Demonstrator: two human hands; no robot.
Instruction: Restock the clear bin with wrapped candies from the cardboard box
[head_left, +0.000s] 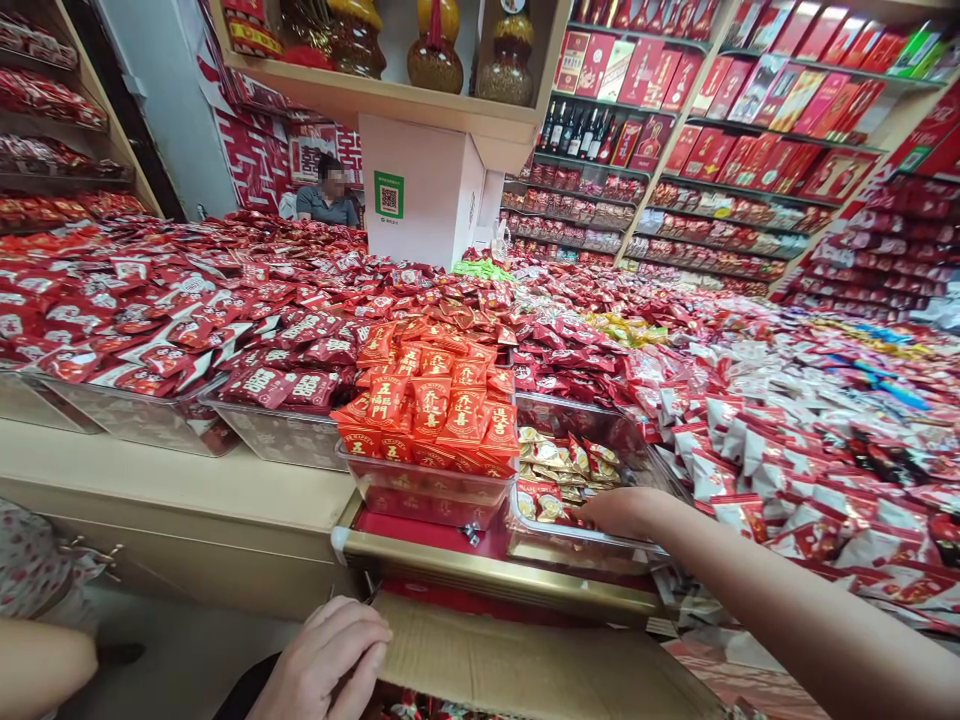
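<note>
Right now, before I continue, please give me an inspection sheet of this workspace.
Surface: beige counter with a gold-edged ledge; bins stand on it.
Job's things: clear bin, partly filled with gold-and-red candies; cardboard box below it.
Clutter: heaped bin of orange-red packets; red and white candy packs on both sides.
Hands: right hand reaches into the clear bin, fingers hidden; left hand rests on the cardboard box edge, fingers curled.
Cables: nothing seen.
Surroundings: shelves of red boxes; a seated person behind the display; another person's arm at lower left.
</note>
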